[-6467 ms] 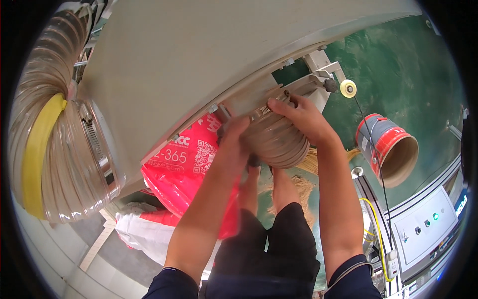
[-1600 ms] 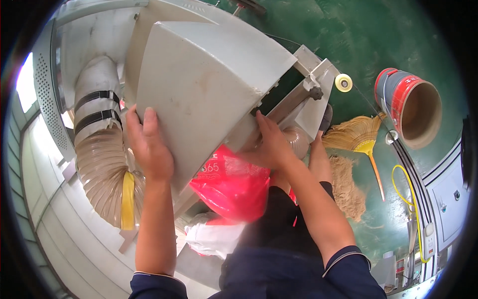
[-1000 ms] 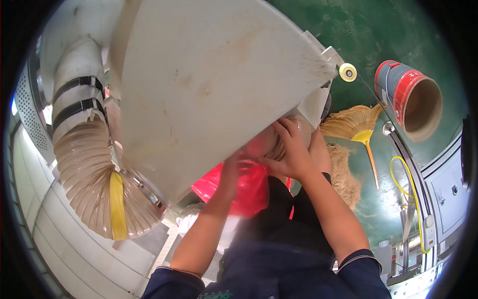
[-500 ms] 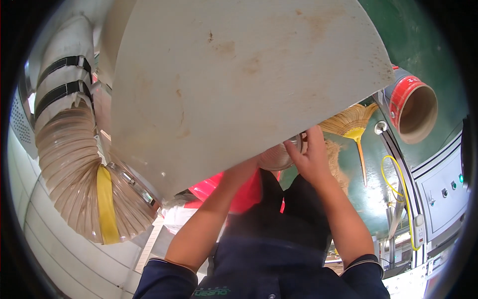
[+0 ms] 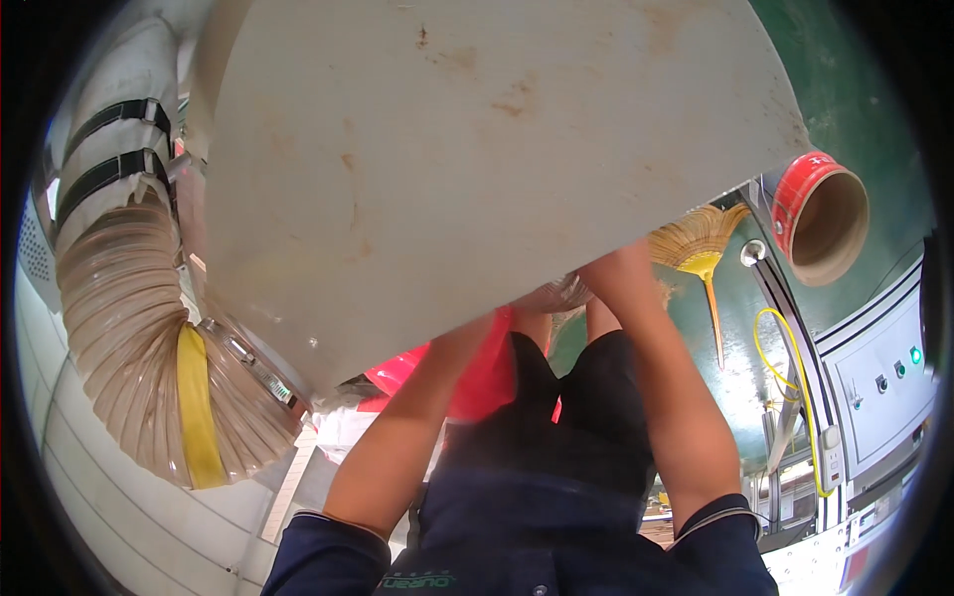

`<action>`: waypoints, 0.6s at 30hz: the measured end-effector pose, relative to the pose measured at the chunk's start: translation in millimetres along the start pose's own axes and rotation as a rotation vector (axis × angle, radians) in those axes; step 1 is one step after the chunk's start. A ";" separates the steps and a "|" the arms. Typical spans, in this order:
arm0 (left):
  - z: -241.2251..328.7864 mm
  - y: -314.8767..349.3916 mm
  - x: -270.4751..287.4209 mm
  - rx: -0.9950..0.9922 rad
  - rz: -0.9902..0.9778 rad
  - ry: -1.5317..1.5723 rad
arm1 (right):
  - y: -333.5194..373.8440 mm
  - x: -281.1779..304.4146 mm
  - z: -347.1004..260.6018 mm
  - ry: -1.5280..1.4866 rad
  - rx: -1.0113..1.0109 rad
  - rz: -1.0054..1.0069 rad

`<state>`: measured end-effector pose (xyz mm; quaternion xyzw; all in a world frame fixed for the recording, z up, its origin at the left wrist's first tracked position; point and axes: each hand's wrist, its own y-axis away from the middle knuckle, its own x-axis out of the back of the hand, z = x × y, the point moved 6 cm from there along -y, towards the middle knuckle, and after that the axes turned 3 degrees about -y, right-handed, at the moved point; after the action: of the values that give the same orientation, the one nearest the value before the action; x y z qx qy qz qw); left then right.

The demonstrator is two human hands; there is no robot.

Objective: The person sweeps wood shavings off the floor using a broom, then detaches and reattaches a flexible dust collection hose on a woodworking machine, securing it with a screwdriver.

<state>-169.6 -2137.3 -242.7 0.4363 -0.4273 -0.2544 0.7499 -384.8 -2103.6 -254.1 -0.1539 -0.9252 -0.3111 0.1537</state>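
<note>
A large pale grey panel [image 5: 477, 149] with brown stains spreads over the upper middle. Both my forearms reach beneath its lower edge. Only the wrist of my left hand [image 5: 480, 333] shows, the fingers being hidden under the panel. My right hand [image 5: 616, 270] is partly covered by the same edge, so its fingers cannot be seen. Between the two hands a piece of clear ribbed hose [image 5: 556, 295] peeks out, close to my right hand; what grips it is hidden. Beside my left forearm hangs a bright red plastic sheet or bag [image 5: 487, 382].
At left, a wide clear ribbed duct [image 5: 129, 318] with a yellow band bends toward the panel. To the right are a straw broom [image 5: 701, 248], a red-rimmed pipe [image 5: 830, 223], a yellow cable [image 5: 765, 343] and a control box [image 5: 884, 377].
My right hand has slid further up under the panel edge, and its fingers have gone out of sight. Less of the ribbed hose shows. The view has shifted slightly.
</note>
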 end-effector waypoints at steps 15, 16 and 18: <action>-56.9 -30.9 -28.9 -0.104 -0.041 0.756 | -43.7 -20.7 -17.4 0.026 0.045 -0.010; -62.3 -30.5 -27.5 -0.140 -0.077 0.863 | -45.3 -23.4 -16.7 0.021 -0.004 -0.043; -60.9 -27.3 -21.3 -0.176 -0.205 1.159 | -53.8 -29.4 -10.2 0.007 -0.110 -0.116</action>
<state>-128.0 -2108.0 -290.9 0.4793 0.1188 -0.0804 0.8659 -376.7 -2156.4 -286.0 -0.1071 -0.9136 -0.3703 0.1299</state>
